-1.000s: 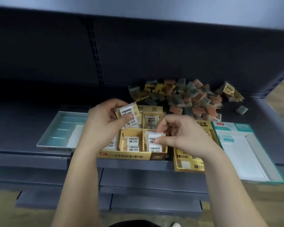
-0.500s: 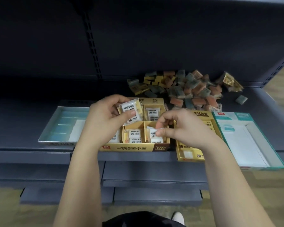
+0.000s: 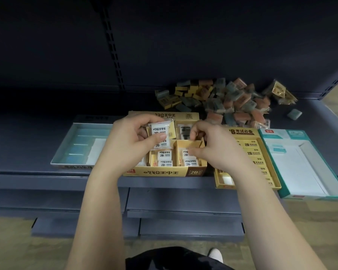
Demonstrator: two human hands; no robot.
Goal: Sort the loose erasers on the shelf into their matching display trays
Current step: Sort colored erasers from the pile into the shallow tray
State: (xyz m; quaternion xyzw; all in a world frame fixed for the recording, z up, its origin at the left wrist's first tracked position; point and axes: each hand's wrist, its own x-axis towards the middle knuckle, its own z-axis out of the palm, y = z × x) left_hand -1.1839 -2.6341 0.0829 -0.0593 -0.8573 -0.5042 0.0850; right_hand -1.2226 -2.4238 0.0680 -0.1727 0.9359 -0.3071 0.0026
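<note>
Left hand [image 3: 129, 147] grips a small stack of wrapped white erasers [image 3: 160, 133] between thumb and fingers, above the yellow divided tray [image 3: 164, 172]. Right hand [image 3: 213, 152] is curled over the tray's front right compartment, thumb against an eraser there; a pinch cannot be confirmed. The loose eraser pile [image 3: 232, 104] lies behind the tray on the shelf [image 3: 27, 137].

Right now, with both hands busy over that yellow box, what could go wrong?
1. The left hand holds a stack of wrapped erasers under one thumb. The slick wrappers could slip and scatter into wrong compartments of the divided yellow tray.
2. The narrow yellow tray and the teal tray seem to overhang the shelf edge. The right hand, pinching a single eraser, has its forearm above the narrow one and might knock it off.
</note>
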